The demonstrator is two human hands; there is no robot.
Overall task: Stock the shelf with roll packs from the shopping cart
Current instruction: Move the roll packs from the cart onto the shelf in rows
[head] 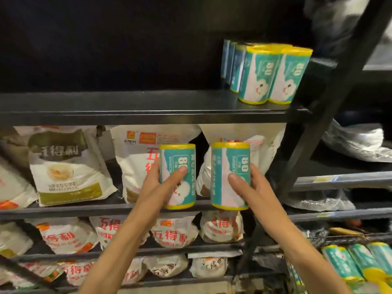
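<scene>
Below the top shelf, each hand grips one upright roll pack: left hand with left roll pack, right hand with right roll pack. Fingers curl round both. Shelf left of the stocked packs looks bare, maybe.

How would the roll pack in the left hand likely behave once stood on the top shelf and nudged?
The roll pack is a tall cylinder, so it could tip if nudged and would probably roll once on its side. The left hand lifts it alone, so it seems light. Its printed wrapper looks smooth, perhaps slightly slippery on the top shelf.
</scene>
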